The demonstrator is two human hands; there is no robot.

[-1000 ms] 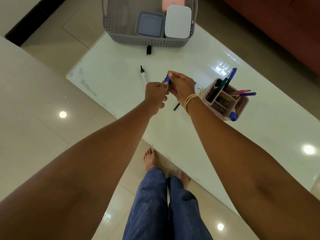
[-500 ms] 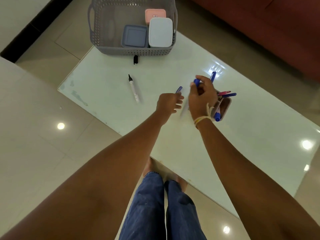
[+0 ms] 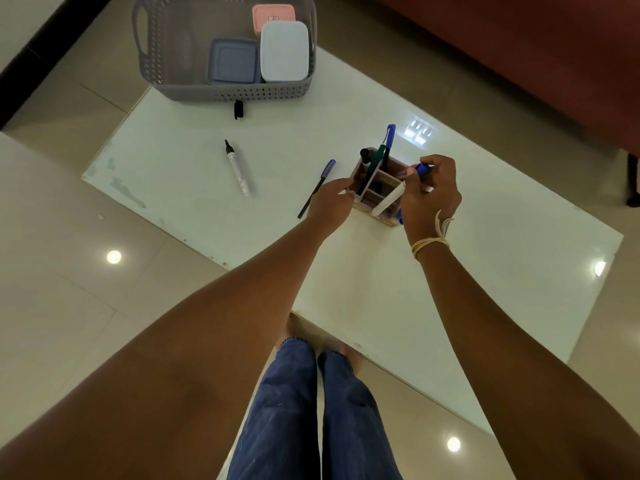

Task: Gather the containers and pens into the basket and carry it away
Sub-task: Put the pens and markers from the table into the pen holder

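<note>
Marker going into pen holder.
Right hand (image 3: pixel 429 192) pinching blue-capped marker (image 3: pixel 389 200), tilted over pen holder (image 3: pixel 375 188) directly below; left hand (image 3: pixel 330 202) steadying holder, grip unclear.

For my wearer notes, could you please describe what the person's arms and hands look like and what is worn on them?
Both forearms are bare, with no sleeves in view. The left hand wears no ring, glove or band that shows. At the wrist of the right hand are thin yellow bangles and a pale knotted thread with loose ends.

Glossy tiled floor (image 3: pixel 62 299), red sofa (image 3: pixel 540 46)
</note>
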